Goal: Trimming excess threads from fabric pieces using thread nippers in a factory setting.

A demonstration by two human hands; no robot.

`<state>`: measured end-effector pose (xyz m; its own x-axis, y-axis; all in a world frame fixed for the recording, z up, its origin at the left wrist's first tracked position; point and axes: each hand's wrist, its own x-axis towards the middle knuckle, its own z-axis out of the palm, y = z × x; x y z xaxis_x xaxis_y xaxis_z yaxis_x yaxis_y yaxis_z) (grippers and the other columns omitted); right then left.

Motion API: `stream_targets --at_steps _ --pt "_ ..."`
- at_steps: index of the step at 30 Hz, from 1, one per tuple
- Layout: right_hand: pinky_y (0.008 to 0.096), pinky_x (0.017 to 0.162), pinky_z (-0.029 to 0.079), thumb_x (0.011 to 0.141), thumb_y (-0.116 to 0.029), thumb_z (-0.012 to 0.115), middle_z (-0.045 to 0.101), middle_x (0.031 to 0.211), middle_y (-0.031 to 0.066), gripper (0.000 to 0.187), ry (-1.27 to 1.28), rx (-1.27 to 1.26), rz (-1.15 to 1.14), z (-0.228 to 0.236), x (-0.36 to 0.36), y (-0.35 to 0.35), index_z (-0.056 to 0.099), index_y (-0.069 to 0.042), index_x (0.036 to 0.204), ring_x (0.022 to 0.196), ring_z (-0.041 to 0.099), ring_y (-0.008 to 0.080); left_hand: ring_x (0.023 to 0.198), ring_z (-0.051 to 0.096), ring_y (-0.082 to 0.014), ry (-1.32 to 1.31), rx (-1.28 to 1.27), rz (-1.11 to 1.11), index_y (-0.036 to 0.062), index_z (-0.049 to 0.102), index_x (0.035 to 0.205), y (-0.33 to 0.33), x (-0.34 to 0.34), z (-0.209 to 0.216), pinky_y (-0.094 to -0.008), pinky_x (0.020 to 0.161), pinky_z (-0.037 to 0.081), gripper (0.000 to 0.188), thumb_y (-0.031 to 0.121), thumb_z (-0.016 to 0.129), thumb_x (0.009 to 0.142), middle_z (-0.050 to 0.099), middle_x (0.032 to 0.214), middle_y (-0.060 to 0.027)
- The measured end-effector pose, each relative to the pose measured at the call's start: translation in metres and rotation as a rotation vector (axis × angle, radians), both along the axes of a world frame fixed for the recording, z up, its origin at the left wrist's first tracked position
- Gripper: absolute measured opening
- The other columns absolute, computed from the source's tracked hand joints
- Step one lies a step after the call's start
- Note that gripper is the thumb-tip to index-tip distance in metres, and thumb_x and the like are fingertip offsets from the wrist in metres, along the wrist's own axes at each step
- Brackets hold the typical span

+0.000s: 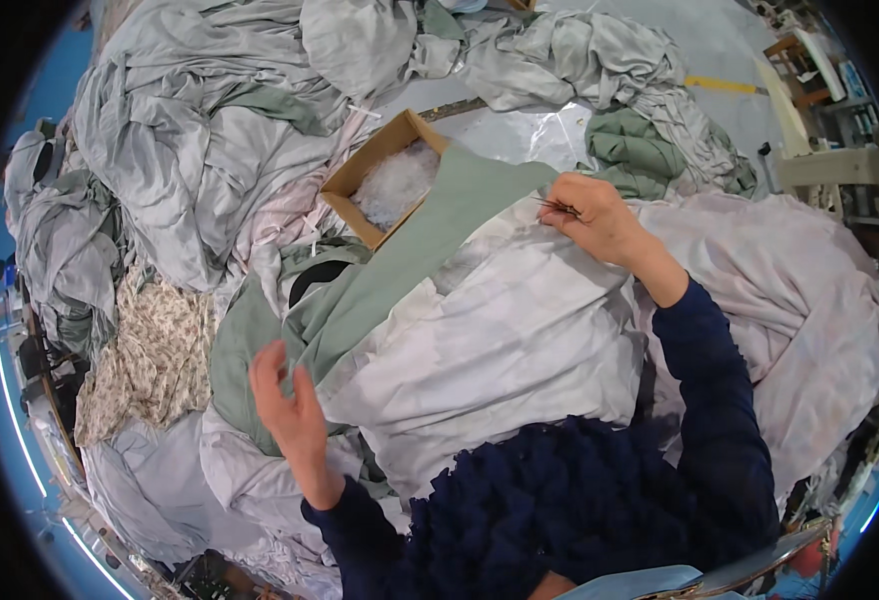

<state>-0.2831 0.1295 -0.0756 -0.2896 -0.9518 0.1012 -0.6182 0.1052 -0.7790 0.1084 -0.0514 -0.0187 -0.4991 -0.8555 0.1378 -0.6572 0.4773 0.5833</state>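
Across my front lies a cloth with a sage-green side [450, 215] and a white side [500, 320], its edge running diagonally up to the right. My right hand [595, 222] is closed at the cloth's upper corner. Between its fingertips shows a thin, dark, pointed tool [560, 207], perhaps thread snips; the fingers hide most of it. Whether they also pinch the cloth is hard to see. My left hand [295, 420] is raised over the green cloth's lower left end, fingers apart, holding nothing.
Just beyond the cloth stands an open cardboard box [360, 185] with clear plastic scraps [397, 183] inside. Grey-white fabric heaps [190, 130] fill the far left, with a floral cloth [155, 345] nearer. Pale pink fabric [770, 310] lies right, a crumpled green bundle [635, 150] behind it.
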Motion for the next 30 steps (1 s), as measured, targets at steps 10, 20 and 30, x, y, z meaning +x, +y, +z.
stream_targets --at_steps 10,20,30 --pt "0.0265 0.062 0.042 0.084 0.003 0.06 0.051 0.08 0.0066 0.008 -0.095 -0.137 -0.249 -0.004 0.037 0.012 0.054 -0.001 0.086 0.069 0.051 0.0158 0.08 0.058 -0.0247 0.04 0.366 -0.674 -0.0005 0.066 0.097 0.021 -0.244 -0.028 -0.0336 0.071 0.046 0.02 0.016 0.064 0.087 0.064 0.086 -0.0117" --pt "0.0199 0.057 0.042 0.094 -0.003 0.053 0.06 0.092 0.0064 0.007 -0.689 -0.41 -0.431 -0.016 0.052 -0.006 0.053 -0.002 0.087 0.065 0.056 0.0071 0.06 0.05 -0.0031 0.394 1.365 -0.357 0.003 0.067 0.08 0.025 -0.256 -0.078 -0.0191 0.054 0.038 0.012 0.012 0.065 0.088 0.062 0.071 0.0028" --pt "0.0176 0.041 0.032 0.094 -0.006 0.056 0.06 0.074 0.0013 0.005 -1.068 -0.259 -0.446 -0.016 0.047 0.006 0.053 -0.006 0.09 0.052 0.053 0.0046 0.061 0.05 -0.0033 0.508 1.352 -0.267 0.0016 0.066 0.081 0.03 -0.247 -0.078 -0.02 0.056 0.039 0.007 0.008 0.067 0.085 0.062 0.072 0.0026"
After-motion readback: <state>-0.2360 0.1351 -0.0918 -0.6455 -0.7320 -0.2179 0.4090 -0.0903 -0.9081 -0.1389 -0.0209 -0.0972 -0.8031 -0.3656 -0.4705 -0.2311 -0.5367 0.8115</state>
